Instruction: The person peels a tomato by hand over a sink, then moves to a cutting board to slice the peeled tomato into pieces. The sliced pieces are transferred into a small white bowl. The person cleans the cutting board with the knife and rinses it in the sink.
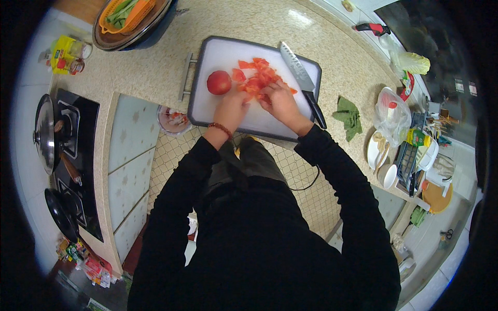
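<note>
A white cutting board (208,112) with a dark rim lies before me at the counter's front edge. Chopped tomato pieces (264,72) form a loose heap in its middle. My left hand (232,107), with a beaded bracelet at the wrist, reaches the heap's near left side. On the near right side, the curled fingers of my right hand (283,102) touch the pieces. Whether either hand grips any piece is hidden by the fingers. A whole-looking tomato (219,82) sits left of the heap. Along the board's right side rests a kitchen knife (297,70), its black handle crossing the rim.
A crumpled green cloth (347,117) lies right of the board. Below the counter at left is a bowl of scraps (174,121). Farther left, a lidded pan (44,134) stands by the gas stove (87,128). The dish rack (406,163) is at far right.
</note>
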Motion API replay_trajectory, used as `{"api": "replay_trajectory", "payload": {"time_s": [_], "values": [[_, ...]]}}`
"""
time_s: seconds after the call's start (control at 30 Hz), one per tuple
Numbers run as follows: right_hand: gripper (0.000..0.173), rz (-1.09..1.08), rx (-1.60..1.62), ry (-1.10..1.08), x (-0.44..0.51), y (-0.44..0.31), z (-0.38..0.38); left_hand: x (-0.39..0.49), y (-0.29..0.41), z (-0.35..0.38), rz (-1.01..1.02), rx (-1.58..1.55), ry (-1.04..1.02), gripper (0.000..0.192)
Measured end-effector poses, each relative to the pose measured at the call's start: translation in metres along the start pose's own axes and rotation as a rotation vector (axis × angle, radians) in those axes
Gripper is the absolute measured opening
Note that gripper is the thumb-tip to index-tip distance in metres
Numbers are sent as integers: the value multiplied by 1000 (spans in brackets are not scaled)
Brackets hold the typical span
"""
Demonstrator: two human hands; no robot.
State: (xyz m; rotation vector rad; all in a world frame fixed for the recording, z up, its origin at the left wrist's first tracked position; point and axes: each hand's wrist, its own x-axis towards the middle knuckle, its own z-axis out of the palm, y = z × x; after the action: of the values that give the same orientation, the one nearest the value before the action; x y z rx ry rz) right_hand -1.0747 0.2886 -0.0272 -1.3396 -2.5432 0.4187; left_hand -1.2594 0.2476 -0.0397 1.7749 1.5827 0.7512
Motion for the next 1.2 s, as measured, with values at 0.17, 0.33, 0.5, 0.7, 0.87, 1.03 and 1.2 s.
{"api": "replay_trajectory", "payload": {"time_s": [0.17, 0.33, 0.5, 0.7, 0.87, 1.03, 1.2], "values": [[18, 108, 283, 92, 2, -2, -3, 3, 8, 8, -73, -148, -20, 24], [22, 456, 933, -82, 7, 1, -9, 9, 15, 10, -76, -327, 91, 25], [24, 608, 1126, -196, 8, 4, -20, 12, 17, 6, -195, -444, 89, 21], [28, 685, 1479, -169, 7, 0, -29, 15, 24, -6, -280, -692, 1, 18], [25, 660, 1731, -258, 5, 2, -35, 14, 29, -10, -129, -512, 98, 17], [25, 687, 1726, -256, 6, 1, -35, 12, 33, -11, 67, -361, 189, 17], [25, 641, 1644, -266, 4, -1, -35, 12, 35, -20, 4, -371, 84, 13]]}}
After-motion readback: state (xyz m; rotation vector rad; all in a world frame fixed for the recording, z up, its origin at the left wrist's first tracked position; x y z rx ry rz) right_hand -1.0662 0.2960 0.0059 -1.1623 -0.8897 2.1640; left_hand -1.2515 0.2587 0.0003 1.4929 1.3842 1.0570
